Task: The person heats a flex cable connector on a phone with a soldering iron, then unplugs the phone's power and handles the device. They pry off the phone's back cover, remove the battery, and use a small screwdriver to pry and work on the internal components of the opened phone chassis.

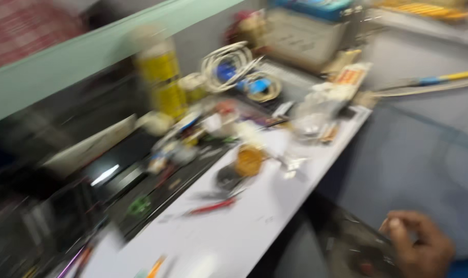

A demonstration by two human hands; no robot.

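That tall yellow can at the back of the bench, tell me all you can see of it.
The yellow can is a tall cylinder, probably a metal spray can, with a pale top and a lighter band across its middle. It stands upright near the back of the cluttered white workbench, beside the green wall ledge. A coil of white cable lies to its right, with small clutter round its foot. Motion blur hides its print and exactly what touches it. No hand is near it.

Blurred yellow-labelled spray can point(161, 77) at bench back

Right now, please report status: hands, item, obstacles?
Right hand low, fingers curled on dark blurred flat object. Left hand not in view. Cluttered white workbench alongside.
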